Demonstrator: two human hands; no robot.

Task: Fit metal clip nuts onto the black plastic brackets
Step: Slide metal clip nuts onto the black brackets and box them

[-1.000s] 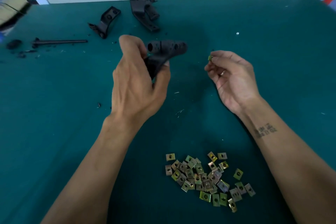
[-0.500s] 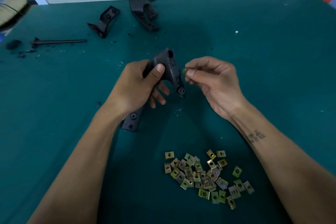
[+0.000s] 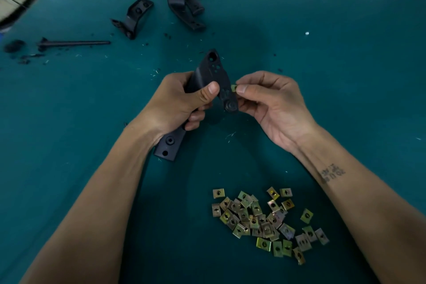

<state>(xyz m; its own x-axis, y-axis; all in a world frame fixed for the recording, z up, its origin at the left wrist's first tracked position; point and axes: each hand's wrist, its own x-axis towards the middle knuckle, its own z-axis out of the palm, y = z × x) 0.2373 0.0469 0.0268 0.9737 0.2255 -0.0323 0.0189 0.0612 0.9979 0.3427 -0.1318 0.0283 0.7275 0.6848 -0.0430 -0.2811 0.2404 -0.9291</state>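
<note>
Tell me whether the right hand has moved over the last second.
Yes. The right hand came in leftward and nearer to the pile of clip nuts, bringing its pinched clip nut up against the bracket held in the left hand.

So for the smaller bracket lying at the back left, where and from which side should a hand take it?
Judging by its pose, grip the smaller bracket across its raised upper arm, coming from above. That end lifts off the green mat, so fingers could close on both narrow edges; the lower foot lies flat against the mat.
</note>
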